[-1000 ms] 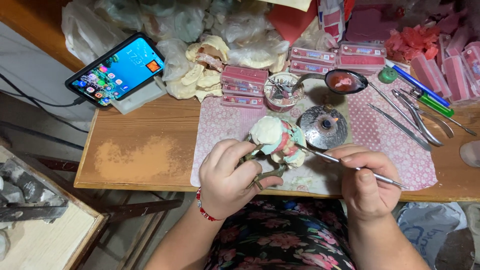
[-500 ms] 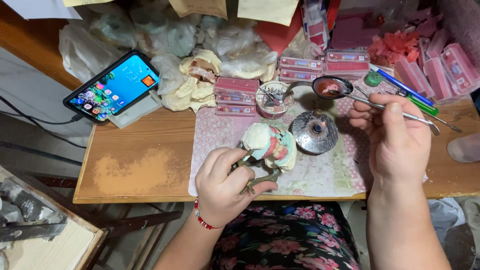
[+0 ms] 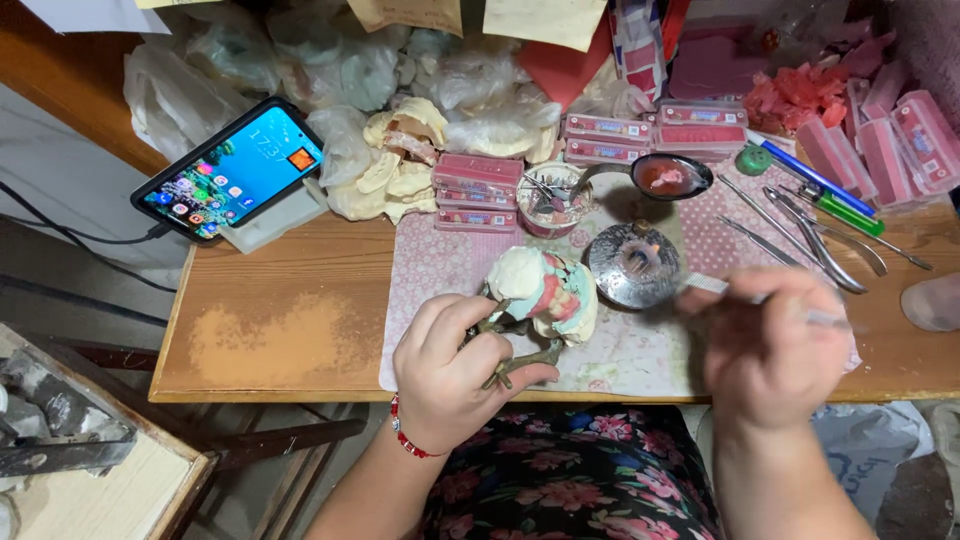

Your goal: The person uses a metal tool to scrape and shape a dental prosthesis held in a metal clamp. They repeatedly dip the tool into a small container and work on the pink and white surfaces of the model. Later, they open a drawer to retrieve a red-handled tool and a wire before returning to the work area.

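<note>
Currently the left hand is closing its grip around the metal frame of a dental articulator, which is carrying a plaster denture model with pink wax gums and teeth. Fingers are wrapping the frame from below and behind; the model is sitting just above and ahead of that grip, teeth facing right toward the other hand.

The right hand is blurring with motion (detail is soft). Its grip is pinching shut on a thin metal instrument, long axis running roughly left-right, tip pointing left. The tip is lying just beside the small round spirit burner, which is sitting between the two hands, and is apart from the model.

Key relation: the model is lying left of the instrument tip, near but not touching, with the burner between them. The right hand is the one nearer the burner; the left is only steadying the frame over the pink patterned mat on the wooden bench.

Beyond the right grip, farther from the body: a spoon with melted pink wax, loose steel tools, stacked pink wax boxes. Far left of the left grip, a phone on a stand is lit.
</note>
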